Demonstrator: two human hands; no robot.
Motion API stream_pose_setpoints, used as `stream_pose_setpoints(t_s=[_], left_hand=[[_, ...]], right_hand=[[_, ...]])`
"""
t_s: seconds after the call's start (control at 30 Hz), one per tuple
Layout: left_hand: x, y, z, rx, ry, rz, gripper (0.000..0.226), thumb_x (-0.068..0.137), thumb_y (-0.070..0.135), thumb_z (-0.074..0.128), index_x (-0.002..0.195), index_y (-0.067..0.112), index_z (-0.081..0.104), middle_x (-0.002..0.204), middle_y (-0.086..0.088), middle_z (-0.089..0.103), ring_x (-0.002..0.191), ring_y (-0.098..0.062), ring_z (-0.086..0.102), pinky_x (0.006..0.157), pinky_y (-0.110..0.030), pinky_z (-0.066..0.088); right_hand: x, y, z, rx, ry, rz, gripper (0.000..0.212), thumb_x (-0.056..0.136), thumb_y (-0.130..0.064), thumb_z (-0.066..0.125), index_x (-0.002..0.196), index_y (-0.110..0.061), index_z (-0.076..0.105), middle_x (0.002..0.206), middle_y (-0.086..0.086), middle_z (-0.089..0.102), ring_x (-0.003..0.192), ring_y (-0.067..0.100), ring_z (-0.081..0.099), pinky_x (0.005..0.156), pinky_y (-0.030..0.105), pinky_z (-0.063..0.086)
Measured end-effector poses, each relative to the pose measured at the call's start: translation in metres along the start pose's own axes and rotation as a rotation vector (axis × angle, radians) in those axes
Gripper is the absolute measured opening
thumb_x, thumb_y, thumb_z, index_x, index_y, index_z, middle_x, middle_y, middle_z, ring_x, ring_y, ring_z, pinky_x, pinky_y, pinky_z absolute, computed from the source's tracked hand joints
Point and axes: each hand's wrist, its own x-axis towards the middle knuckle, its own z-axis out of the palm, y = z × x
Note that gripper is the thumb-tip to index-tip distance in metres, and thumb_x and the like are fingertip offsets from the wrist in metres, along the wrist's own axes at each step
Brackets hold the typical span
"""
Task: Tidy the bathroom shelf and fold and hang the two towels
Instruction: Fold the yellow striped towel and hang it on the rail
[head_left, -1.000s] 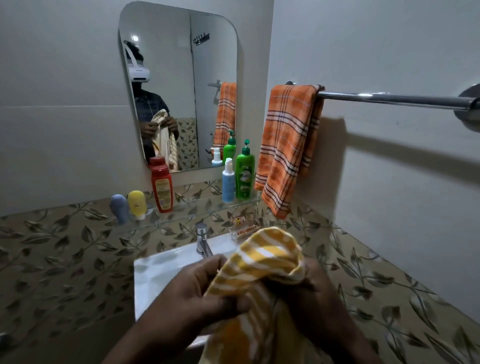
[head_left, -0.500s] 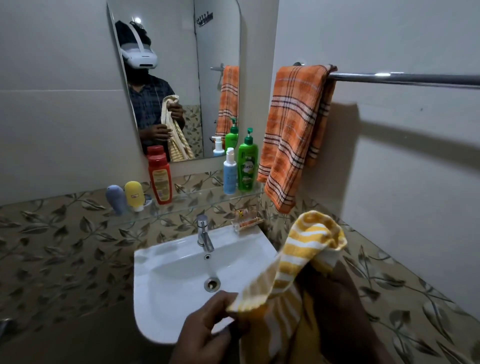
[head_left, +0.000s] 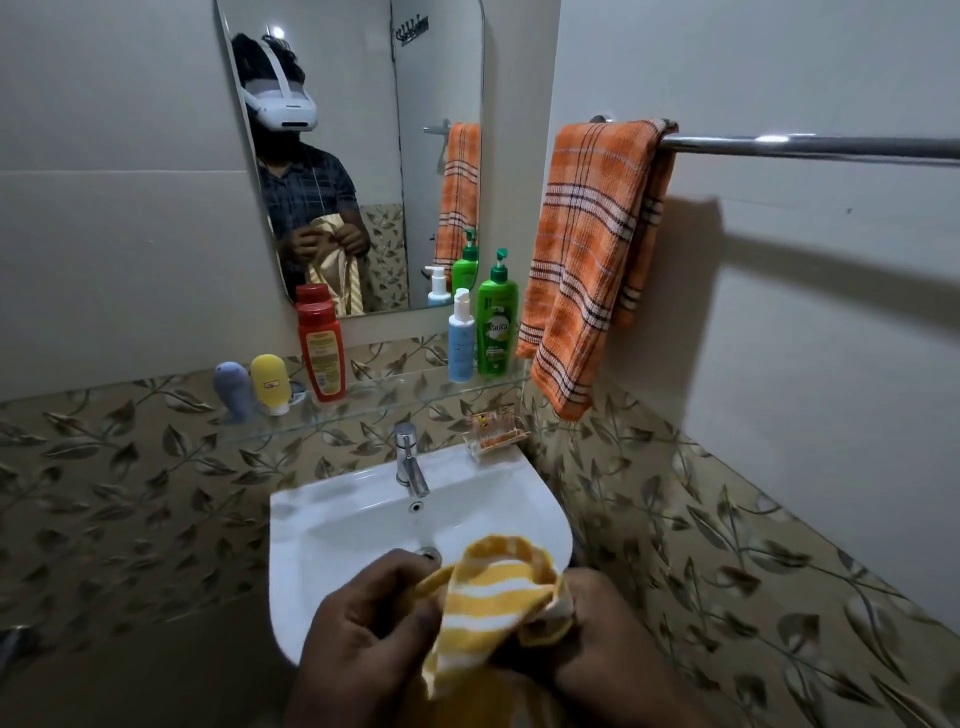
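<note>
So, shelf, left end: a grey-blue bottle (head_left: 234, 387) and a yellow bottle (head_left: 270, 382) stood close side by side on the glass shelf (head_left: 374, 410).
Red bottle: the red bottle (head_left: 322, 353) stood upright just beside them, under the mirror (head_left: 363, 78).
Left hand: the left hand (head_left: 363, 623) was low in front of the sink (head_left: 337, 530), with fingers curled, and pinched one edge of the yellow striped towel (head_left: 493, 608).
Shelf, right end: a light blue bottle (head_left: 461, 338) and a green pump bottle (head_left: 497, 322) stood upright and close together, well apart from the red one.
Yellow striped towel: it was bunched between both hands above the near rim of the sink. Its lower part hung out of the picture, and no clean fold showed.
Orange towel: the orange towel (head_left: 587, 260) was folded and hung over the left end of the towel rail (head_left: 805, 148), somewhat slanted.
Right hand: the right hand (head_left: 597, 634) gripped the other side of the cloth. Its fingertips were hidden under it, so the exact grip I cannot tell.
Done, as I judge: the shelf looked in order, with bottles grouped at both ends, and one towel of the two was hung.
Left, as I judge: the yellow striped towel was to be folded flat and put on the free part of the rail, to the right of the orange one.
</note>
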Motion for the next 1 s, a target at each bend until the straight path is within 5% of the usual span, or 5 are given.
stream_pose_setpoints(t_s=[0.23,0.4,0.57,0.67,1.0], left_hand=[[-0.006,-0.004,0.002,-0.058,-0.205,-0.287,0.031,0.068,0.038,0.092,0.094,0.026,0.078,0.091,-0.005,0.076,0.087,-0.017,0.072,0.077,-0.023,0.052],[-0.007,-0.016,-0.024,0.330,-0.437,-0.335,0.017,0.083,0.018,0.079,0.093,0.031,0.081,0.099,0.008,0.079,0.105,-0.008,0.072,0.092,-0.026,0.051],[-0.007,-0.018,-0.038,0.246,-0.228,-0.398,0.041,0.086,0.004,0.081,0.085,0.045,0.084,0.101,0.014,0.081,0.103,0.006,0.071,0.084,-0.010,0.052],[0.014,-0.007,-0.035,0.050,-0.037,-0.316,0.026,0.073,0.012,0.090,0.092,0.029,0.086,0.099,-0.003,0.082,0.100,-0.014,0.077,0.078,-0.019,0.055],[0.045,0.028,0.010,0.009,-0.327,-0.117,0.035,0.082,0.044,0.079,0.091,0.011,0.082,0.089,-0.013,0.076,0.084,-0.021,0.072,0.073,-0.031,0.056]], right_hand=[[0.012,0.006,-0.003,0.337,0.301,-0.102,0.019,0.078,-0.026,0.080,0.097,-0.027,0.085,0.099,0.008,0.081,0.097,0.018,0.077,0.085,0.031,0.060],[0.027,0.005,-0.039,0.629,0.663,0.003,0.019,0.085,-0.033,0.077,0.088,-0.015,0.078,0.087,0.005,0.077,0.079,0.019,0.068,0.066,0.027,0.058],[0.034,-0.008,-0.068,0.756,0.755,0.074,0.029,0.084,-0.035,0.079,0.067,-0.018,0.063,0.057,-0.007,0.057,0.050,0.008,0.052,0.049,0.021,0.048],[0.034,-0.010,-0.052,0.319,0.567,0.169,0.019,0.073,-0.042,0.086,0.084,-0.027,0.083,0.087,0.001,0.081,0.082,0.019,0.075,0.083,0.044,0.062],[0.022,-0.007,-0.006,0.047,-0.131,0.056,0.035,0.090,-0.016,0.081,0.116,-0.036,0.070,0.113,-0.024,0.073,0.110,-0.003,0.067,0.091,0.018,0.052]])
